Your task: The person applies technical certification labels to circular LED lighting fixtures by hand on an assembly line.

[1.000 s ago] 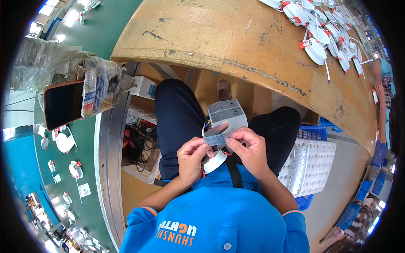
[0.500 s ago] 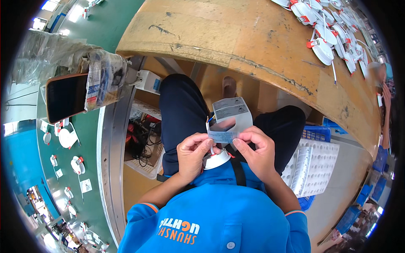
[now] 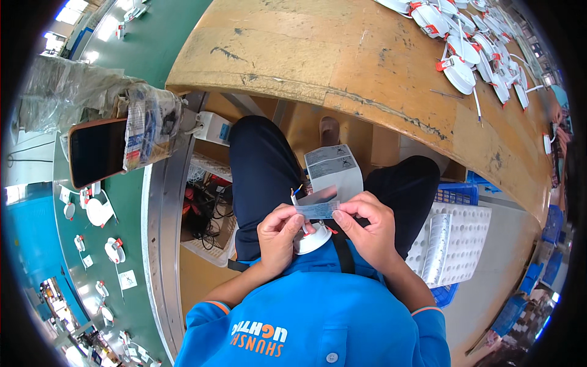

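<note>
Over my lap, a silver-grey label (image 3: 317,211) with fine print is stretched between my two hands. My left hand (image 3: 278,237) pinches its left end against the white cable (image 3: 295,200) of a small round downlight (image 3: 313,243). Bare wire ends, one of them blue, stick up from that cable. With thumb and forefinger my right hand (image 3: 370,225) grips the label's right end. A printed label sheet (image 3: 333,168) rises beyond the label. The white downlight, with red clips, rests against my blue shirt, below the label; my fingers partly hide it.
A worn wooden table (image 3: 293,55) curves ahead, with piled downlights (image 3: 458,73) at its far right. On the left, a phone (image 3: 96,151) is mounted beside a green conveyor (image 3: 92,257) carrying more lamps. A white perforated tray (image 3: 465,244) on a blue crate (image 3: 457,194) stands at right.
Both hands have shifted slightly, with the label's left end now lying across the cable. The sheet behind has tilted and moved a little left. The view has shifted slightly.
</note>
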Action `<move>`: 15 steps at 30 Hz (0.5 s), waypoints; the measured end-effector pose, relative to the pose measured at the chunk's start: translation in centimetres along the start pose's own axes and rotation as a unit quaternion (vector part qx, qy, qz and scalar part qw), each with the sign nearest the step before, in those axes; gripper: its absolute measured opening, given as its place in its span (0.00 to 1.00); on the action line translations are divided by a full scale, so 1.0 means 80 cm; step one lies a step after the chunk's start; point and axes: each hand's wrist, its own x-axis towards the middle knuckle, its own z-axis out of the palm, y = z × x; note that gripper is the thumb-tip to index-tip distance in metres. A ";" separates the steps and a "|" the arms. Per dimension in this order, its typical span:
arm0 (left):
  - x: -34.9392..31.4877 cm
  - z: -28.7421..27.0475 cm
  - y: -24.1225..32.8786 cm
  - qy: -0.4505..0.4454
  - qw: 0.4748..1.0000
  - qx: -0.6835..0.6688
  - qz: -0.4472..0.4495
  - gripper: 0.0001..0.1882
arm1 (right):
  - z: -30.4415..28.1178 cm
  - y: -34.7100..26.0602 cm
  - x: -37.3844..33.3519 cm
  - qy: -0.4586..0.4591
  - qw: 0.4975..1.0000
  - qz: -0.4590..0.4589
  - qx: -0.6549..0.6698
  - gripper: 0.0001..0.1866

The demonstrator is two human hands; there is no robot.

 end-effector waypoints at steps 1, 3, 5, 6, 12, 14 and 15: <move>-0.001 0.000 -0.002 -0.002 1.000 0.006 0.008 0.07 | 0.000 0.000 0.000 0.001 1.000 0.019 0.022 0.04; -0.001 -0.001 -0.005 0.010 1.000 -0.013 -0.009 0.07 | 0.000 -0.001 0.001 -0.004 0.999 0.029 0.028 0.04; 0.000 -0.001 -0.008 0.011 1.000 -0.010 0.003 0.07 | 0.000 -0.002 0.002 -0.007 0.998 0.043 0.039 0.04; 0.000 -0.001 -0.008 0.014 1.000 -0.018 -0.001 0.07 | 0.000 -0.003 0.002 -0.009 0.998 0.049 0.046 0.04; 0.001 0.002 -0.007 0.026 0.999 -0.020 -0.003 0.07 | 0.000 -0.002 0.004 -0.011 0.998 0.053 0.042 0.05; 0.002 0.003 -0.005 0.027 0.999 -0.020 -0.003 0.08 | 0.001 -0.002 0.004 -0.009 0.998 0.053 0.041 0.05; 0.002 0.004 -0.005 0.031 0.999 -0.026 -0.024 0.08 | 0.001 -0.002 0.004 -0.009 0.998 0.055 0.040 0.05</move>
